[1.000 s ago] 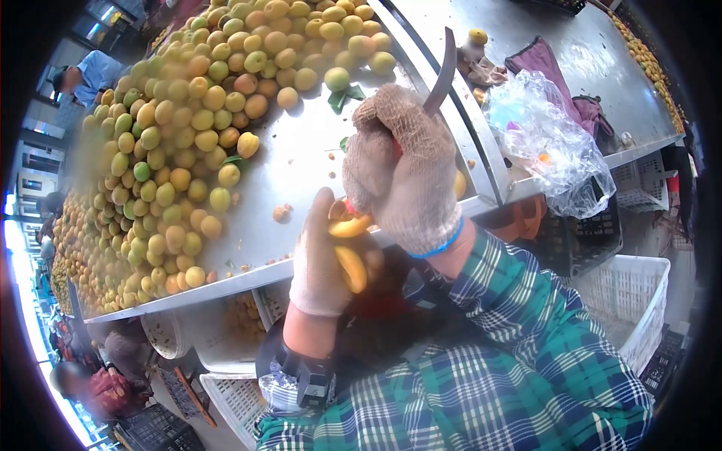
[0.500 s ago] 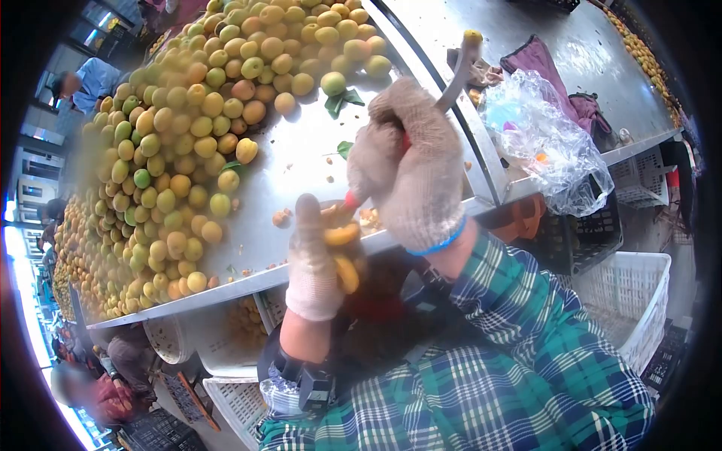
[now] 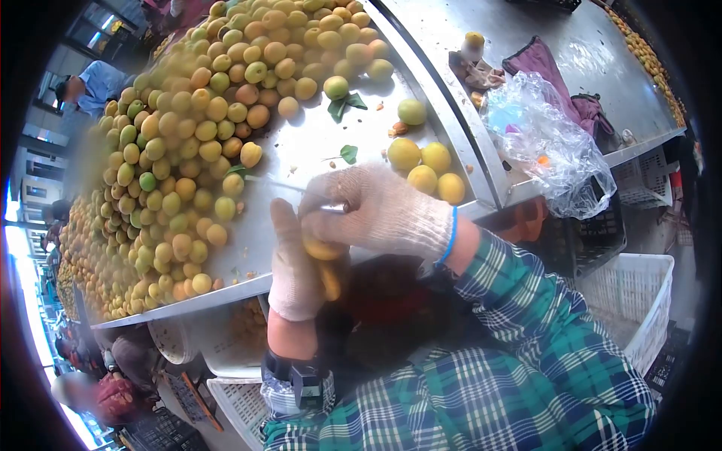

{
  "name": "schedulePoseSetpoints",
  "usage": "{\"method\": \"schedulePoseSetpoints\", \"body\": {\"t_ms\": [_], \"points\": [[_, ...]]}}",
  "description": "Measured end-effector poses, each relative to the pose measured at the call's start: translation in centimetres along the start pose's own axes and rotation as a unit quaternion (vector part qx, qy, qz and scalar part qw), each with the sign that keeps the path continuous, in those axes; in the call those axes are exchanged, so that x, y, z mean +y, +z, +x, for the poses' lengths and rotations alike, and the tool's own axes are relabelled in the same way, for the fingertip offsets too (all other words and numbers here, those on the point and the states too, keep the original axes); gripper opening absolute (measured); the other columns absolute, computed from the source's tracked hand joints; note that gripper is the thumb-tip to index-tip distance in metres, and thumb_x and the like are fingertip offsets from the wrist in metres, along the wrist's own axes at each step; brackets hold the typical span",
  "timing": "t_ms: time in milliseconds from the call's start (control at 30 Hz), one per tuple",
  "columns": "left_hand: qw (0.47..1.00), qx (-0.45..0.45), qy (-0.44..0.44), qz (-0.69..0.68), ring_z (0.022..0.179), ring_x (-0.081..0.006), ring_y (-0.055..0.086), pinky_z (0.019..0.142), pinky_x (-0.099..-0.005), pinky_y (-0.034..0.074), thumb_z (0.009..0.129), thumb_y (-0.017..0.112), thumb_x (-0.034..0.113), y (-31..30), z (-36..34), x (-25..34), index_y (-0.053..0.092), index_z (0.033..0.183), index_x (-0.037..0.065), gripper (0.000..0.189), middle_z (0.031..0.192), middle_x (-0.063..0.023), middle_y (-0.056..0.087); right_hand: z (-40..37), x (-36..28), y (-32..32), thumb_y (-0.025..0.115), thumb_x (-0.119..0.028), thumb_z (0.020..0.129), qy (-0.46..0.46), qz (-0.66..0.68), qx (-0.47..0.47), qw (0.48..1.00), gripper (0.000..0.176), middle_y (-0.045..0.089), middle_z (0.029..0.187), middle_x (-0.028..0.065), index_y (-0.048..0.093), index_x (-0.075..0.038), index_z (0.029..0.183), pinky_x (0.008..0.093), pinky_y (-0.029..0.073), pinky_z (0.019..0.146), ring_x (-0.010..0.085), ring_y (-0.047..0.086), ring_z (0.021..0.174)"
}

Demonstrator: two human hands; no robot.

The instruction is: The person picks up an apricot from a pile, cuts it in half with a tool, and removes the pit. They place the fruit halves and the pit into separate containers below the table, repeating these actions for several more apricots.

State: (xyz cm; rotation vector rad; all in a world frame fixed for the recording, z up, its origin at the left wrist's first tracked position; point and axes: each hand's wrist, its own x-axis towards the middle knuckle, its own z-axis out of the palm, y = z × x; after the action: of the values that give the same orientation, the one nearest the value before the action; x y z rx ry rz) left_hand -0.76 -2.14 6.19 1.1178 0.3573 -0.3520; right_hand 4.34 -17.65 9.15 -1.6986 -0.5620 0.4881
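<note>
Nearest the wearer, the left grip (image 3: 293, 259), in a knit glove with a digit stretched forward, is closed around the cut fruit (image 3: 323, 248), whose yellow pieces show along its right side; the lower piece has its long axis running back toward the wearer. The right grip (image 3: 380, 207), also gloved, lies just to the right and a little farther forward, its fingers folded around the knife (image 3: 282, 185); the handle is mostly hidden, and the thin, blurred blade runs out leftward and slightly away, passing ahead of the left grip. So the cut fruit lies to the left and on the near side of the right grip, between the hands; the left is the nearer, as it bears the pieces, and I cannot tell whether the right fingers touch them. Under and beyond both grips spreads the metal desk (image 3: 301, 139). Just ahead of the right grip lies a small leaf (image 3: 348, 154), and to its forward right sit a few loose fruits (image 3: 435, 157). Ahead and left of the left grip rises the fruit heap (image 3: 188, 135). Well right of the right grip, a clear plastic bag (image 3: 541, 143) lies on a neighbouring desk (image 3: 587, 37), with a purple cloth (image 3: 538, 60) behind it.
</note>
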Motion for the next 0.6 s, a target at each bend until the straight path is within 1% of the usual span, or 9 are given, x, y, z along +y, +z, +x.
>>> {"method": "schedulePoseSetpoints", "body": {"t_ms": [133,200,233,267,333,367,400,467,600], "points": [[0.992,-0.014,0.044,0.115,0.058,-0.0087,0.054,0.048,-0.0202,0.039,0.091,0.025,0.073,-0.9,0.0,-1.0,0.057,0.117,0.005,0.079,0.073,-0.0009,0.06,0.5,0.5,1.2,0.063,-0.017,0.086,-0.028,-0.096,0.127,0.987,0.013,0.066,0.079,0.0116,0.067,-0.005,0.09,0.0295,0.05,0.07,0.0145,0.063,0.073],[0.983,-0.007,0.075,0.167,0.062,-0.0083,0.055,0.051,-0.0201,0.04,0.091,0.024,0.073,-0.8,0.0,-1.1,0.058,0.116,0.005,0.08,0.075,-0.0014,0.06,0.8,0.1,1.1,0.063,-0.022,0.086,0.083,-0.124,0.128,0.981,0.019,0.066,0.076,0.0097,0.066,-0.004,0.088,0.0296,0.05,0.071,0.0147,0.063,0.074],[0.989,-0.002,0.074,0.124,0.054,-0.0089,0.053,0.045,-0.0203,0.039,0.089,0.033,0.074,-0.5,-0.2,-1.0,0.058,0.109,0.007,0.075,0.072,-0.0007,0.059,1.0,0.1,1.2,0.062,-0.023,0.085,0.094,0.005,0.142,0.985,0.022,0.061,0.068,0.0061,0.064,-0.001,0.084,0.0277,0.049,0.059,0.0137,0.059,0.062],[0.994,0.003,0.073,0.082,0.047,-0.0096,0.051,0.04,-0.0204,0.038,0.087,0.041,0.074,0.0,-0.3,-0.8,0.058,0.103,0.008,0.07,0.069,0.0001,0.057,0.8,-0.2,0.8,0.062,-0.023,0.085,0.094,0.005,0.143,0.985,0.022,0.061,0.068,0.0061,0.064,-0.001,0.084,0.0277,0.049,0.059,0.0137,0.059,0.062],[0.993,0.038,0.099,0.045,0.041,-0.0105,0.045,0.037,-0.0211,0.034,0.088,0.039,0.074,0.8,-0.5,-0.3,0.059,0.095,0.007,0.07,0.061,-0.0003,0.051,0.1,-1.0,-0.1,0.061,-0.021,0.083,0.223,0.279,0.086,0.93,0.021,0.055,0.063,0.0012,0.063,-0.001,0.082,0.0249,0.041,0.046,0.0106,0.051,0.05],[0.996,0.014,0.077,0.041,0.039,-0.0108,0.042,0.035,-0.0214,0.031,0.088,0.038,0.074,0.3,-0.7,0.3,0.059,0.091,0.007,0.069,0.058,-0.0007,0.049,0.5,-0.5,0.6,0.061,-0.02,0.082,0.2,0.299,0.149,0.921,0.018,0.051,0.061,-0.0009,0.062,-0.002,0.079,0.0227,0.033,0.039,0.0086,0.043,0.042],[0.998,-0.01,0.053,0.037,0.037,-0.0111,0.04,0.034,-0.0217,0.028,0.089,0.037,0.073,0.1,-0.8,0.7,0.058,0.086,0.008,0.069,0.055,-0.001,0.046,0.5,-0.4,0.3,0.061,-0.02,0.082,0.199,0.298,0.147,0.922,0.018,0.051,0.061,-0.0009,0.062,-0.002,0.079,0.0227,0.033,0.039,0.0086,0.043,0.042],[0.997,0.068,0.041,-0.025,0.036,-0.0114,0.036,0.032,-0.0216,0.024,0.091,0.037,0.07,0.8,-0.8,1.3,0.056,0.078,0.009,0.065,0.053,-0.0018,0.044,0.4,-0.3,-0.8,0.062,-0.02,0.082,0.221,0.206,0.13,0.944,0.019,0.053,0.063,-0.0002,0.063,-0.002,0.08,0.0233,0.038,0.043,0.0088,0.048,0.048],[0.982,0.066,0.094,-0.151,0.044,-0.0093,0.042,0.034,-0.0201,0.03,0.096,0.043,0.054,-2.7,0.0,2.4,0.058,0.096,0.007,0.049,0.074,-0.0036,0.054,0.8,0.8,-1.9,0.063,-0.024,0.083,0.156,0.09,0.122,0.976,0.023,0.059,0.069,0.0007,0.067,-0.003,0.09,0.024,0.044,0.057,0.0076,0.052,0.061]]}}
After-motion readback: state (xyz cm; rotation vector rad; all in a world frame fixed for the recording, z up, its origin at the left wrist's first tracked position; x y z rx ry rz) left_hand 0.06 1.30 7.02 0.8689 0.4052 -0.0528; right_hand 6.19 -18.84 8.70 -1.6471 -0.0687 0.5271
